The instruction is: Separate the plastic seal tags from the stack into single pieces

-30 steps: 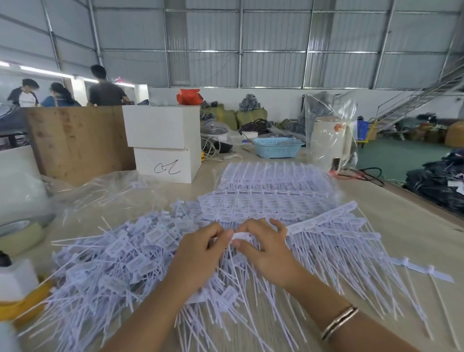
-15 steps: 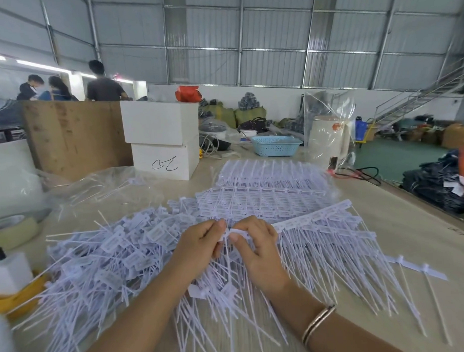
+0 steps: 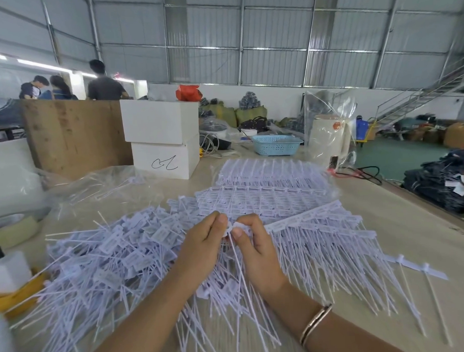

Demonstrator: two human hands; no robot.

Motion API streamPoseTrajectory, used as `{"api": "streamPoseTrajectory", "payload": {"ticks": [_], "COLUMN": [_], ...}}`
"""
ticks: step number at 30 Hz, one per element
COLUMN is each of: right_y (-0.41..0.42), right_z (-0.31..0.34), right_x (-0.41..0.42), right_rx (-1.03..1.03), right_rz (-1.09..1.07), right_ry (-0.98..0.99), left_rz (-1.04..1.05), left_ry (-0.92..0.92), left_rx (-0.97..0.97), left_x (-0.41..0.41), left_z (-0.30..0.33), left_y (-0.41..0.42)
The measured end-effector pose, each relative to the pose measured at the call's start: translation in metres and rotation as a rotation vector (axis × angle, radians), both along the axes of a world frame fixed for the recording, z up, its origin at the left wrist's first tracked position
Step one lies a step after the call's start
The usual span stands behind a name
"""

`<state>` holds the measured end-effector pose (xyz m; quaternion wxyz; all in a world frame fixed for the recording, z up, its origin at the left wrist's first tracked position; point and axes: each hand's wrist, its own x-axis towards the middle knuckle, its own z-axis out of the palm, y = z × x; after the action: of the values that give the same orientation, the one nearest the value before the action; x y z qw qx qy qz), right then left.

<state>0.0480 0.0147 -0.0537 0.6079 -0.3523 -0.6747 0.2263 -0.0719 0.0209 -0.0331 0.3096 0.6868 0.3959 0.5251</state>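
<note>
Pulling one tag off

My left hand (image 3: pixel 201 245) and right hand (image 3: pixel 257 246) pinch one white tag (image 3: pixel 234 226) between my fingers, above the loose tags (image 3: pixel 118 253) on the desk (image 3: pixel 401 222).

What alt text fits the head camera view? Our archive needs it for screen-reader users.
Two hands, left hand and right hand, pinch one white seal tag between them above a table. Loose single tags are heaped at left; joined strips of tags lie behind and at right.
</note>
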Motion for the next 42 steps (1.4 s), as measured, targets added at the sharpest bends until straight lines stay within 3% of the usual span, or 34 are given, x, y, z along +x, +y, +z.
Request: {"api": "streamPoseTrajectory", "payload": {"ticks": [3, 5, 7, 10, 12, 15, 17, 19, 23, 30, 35, 42], "right_y": [0.001, 0.004, 0.006, 0.009, 0.009, 0.008, 0.006, 0.005, 0.002, 0.007, 0.007, 0.006], "right_z": [0.001, 0.000, -0.002, -0.010, -0.010, -0.007, -0.008, -0.011, -0.007, -0.006, -0.002, -0.001], "right_x": [0.008, 0.016, 0.015, 0.008, 0.006, 0.006, 0.004, 0.004, 0.002, 0.010, 0.017, 0.011], "right_rx": [-0.062, -0.059, -0.043, -0.052, -0.108, -0.071, 0.013, 0.119, 0.213, 0.183, 0.152, 0.234], "right_rz": [0.030, -0.013, 0.027, 0.072, 0.080, -0.001, -0.134, -0.225, -0.307, -0.424, -0.205, -0.260], "right_ry": [0.236, 0.238, 0.137, 0.025, 0.084, 0.047, -0.118, -0.209, -0.239, -0.510, -0.351, -0.308], "left_rz": [0.034, 0.103, 0.211, 0.568, 0.758, 0.843, 0.810, 0.614, 0.255, 0.142, -0.014, -0.083], "left_ry": [-0.083, -0.111, 0.017, 0.330, 0.474, 0.532, 0.589, 0.639, 0.704, 0.512, 0.260, 0.039], "left_rx": [-0.046, -0.023, 0.131, 0.322, 0.292, 0.185, 0.318, 0.428, 0.360, 0.334, 0.091, -0.080], "left_x": [-0.001, -0.010, -0.024, -0.045, -0.056, -0.062, -0.059, -0.046, -0.019, -0.022, -0.020, -0.018], "left_z": [0.005, 0.013, 0.018, 0.016, 0.013, 0.011, 0.011, 0.014, 0.005, -0.001, 0.001, 0.005], "left_y": [-0.004, -0.003, 0.002, 0.011, 0.016, 0.019, 0.018, 0.012, 0.006, 0.009, 0.008, 0.006]}}
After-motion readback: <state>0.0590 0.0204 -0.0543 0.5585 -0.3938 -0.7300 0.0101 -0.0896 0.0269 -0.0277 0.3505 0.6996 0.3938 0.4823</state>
